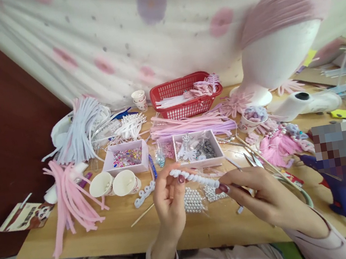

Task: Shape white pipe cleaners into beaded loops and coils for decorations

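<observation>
A twisted, pale blue-white pipe cleaner (199,179) stretches between my two hands above the table's front. My left hand (171,204) pinches its left end between thumb and fingers. At the other end, the thumb and fingertips of my right hand (258,192) are closed on it. Below lie bags of pearl beads (193,200), partly hidden by my hands. Left of my left hand, a curled pale blue pipe-cleaner piece (144,194) rests on the wood near a thin wooden stick (142,215).
Two paper cups (125,183) and a box of gems (125,159) stand left; a box of charms (199,149) sits centrally. Behind are pink pipe cleaners (188,125) and a red basket (186,109). At right are scissors (253,160), a blue glue gun (336,187) and a mannequin head (275,52).
</observation>
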